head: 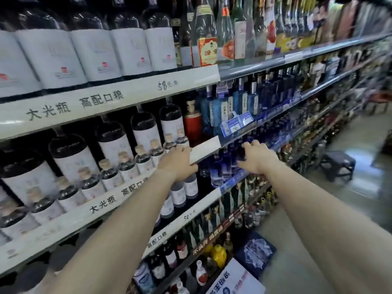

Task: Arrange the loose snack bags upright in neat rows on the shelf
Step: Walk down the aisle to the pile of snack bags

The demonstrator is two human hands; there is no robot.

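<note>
No snack bags show in this view; the shelves hold bottles. My left hand (177, 162) reaches to the middle shelf beside the end of a white price strip (204, 149), above dark bottles with white labels (184, 190). Its fingers are hidden behind the back of the hand. My right hand (257, 158) reaches to the row of blue bottles (220, 168), and its thumb and fingers curl round the dark top of one blue bottle (240, 153).
Tall dark bottles with white labels (72, 160) fill the left shelves, small corked bottles (127, 164) in front of them. A red bottle (192, 122) stands behind. A dark stool (337, 164) and boxes (254, 254) sit on the aisle floor to the right.
</note>
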